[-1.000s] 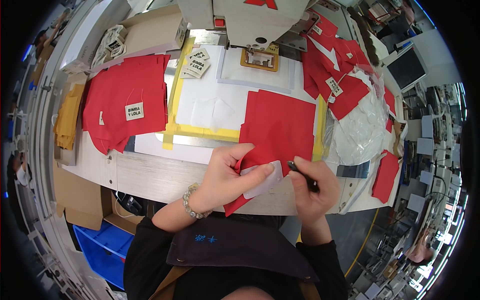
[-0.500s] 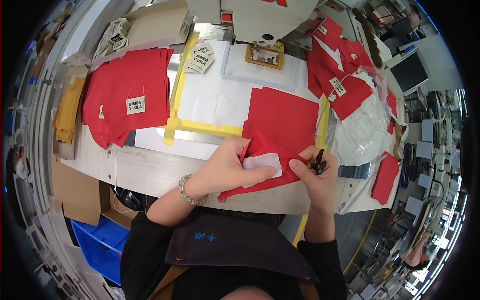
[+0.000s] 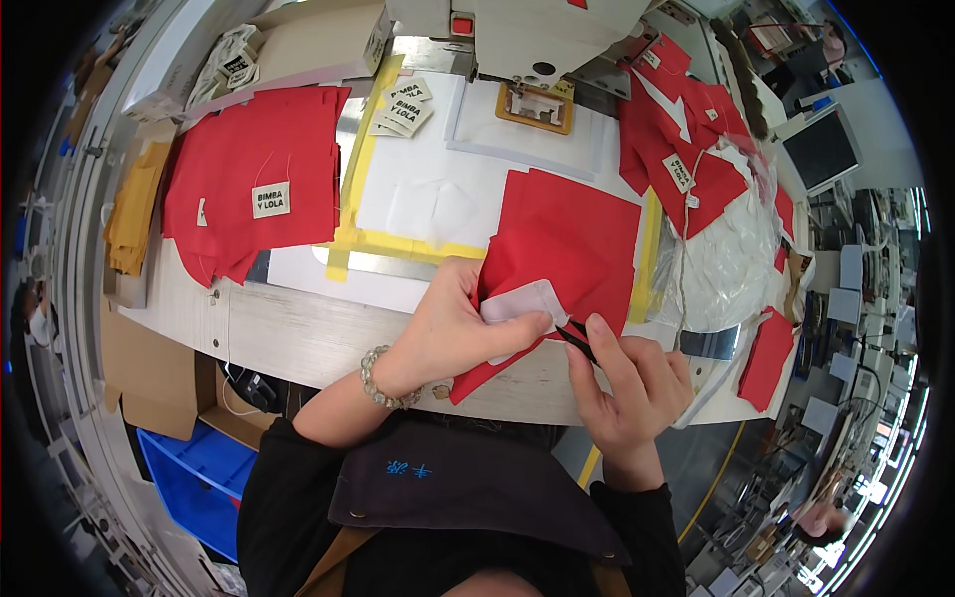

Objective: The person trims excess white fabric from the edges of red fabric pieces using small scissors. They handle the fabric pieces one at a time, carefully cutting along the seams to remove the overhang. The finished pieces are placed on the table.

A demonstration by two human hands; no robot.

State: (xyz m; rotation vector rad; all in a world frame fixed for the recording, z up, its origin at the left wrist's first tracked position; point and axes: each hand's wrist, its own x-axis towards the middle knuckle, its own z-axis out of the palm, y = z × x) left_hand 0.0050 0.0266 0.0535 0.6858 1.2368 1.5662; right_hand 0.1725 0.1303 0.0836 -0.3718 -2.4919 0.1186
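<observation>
My left hand (image 3: 453, 328), a beaded bracelet at its wrist, grips a red fabric piece (image 3: 572, 239) near the table's front edge. Its thumb presses on a white backing patch (image 3: 522, 300) lying on the folded-over side of the cloth. Between the fingers and thumb of my right hand (image 3: 632, 393) is a pair of dark thread snips (image 3: 579, 341). The snips' tips point left and meet the patch's lower right corner, close to my left thumb. Whether the blades are parted is too small to tell.
A sewing machine head (image 3: 557, 40) stands at the back over a yellow-brown clamp frame (image 3: 537, 109). Stacked red fabric (image 3: 249, 149) lies left, near loose cream labels (image 3: 406, 117). More red pieces (image 3: 686, 134) and a clear plastic bag (image 3: 721, 259) lie right. A blue bin (image 3: 194, 478) sits below left.
My right hand has let go of the fabric's right edge and turned the snips, bringing their tips to the patch's corner. My left hand keeps hold of the cloth.
</observation>
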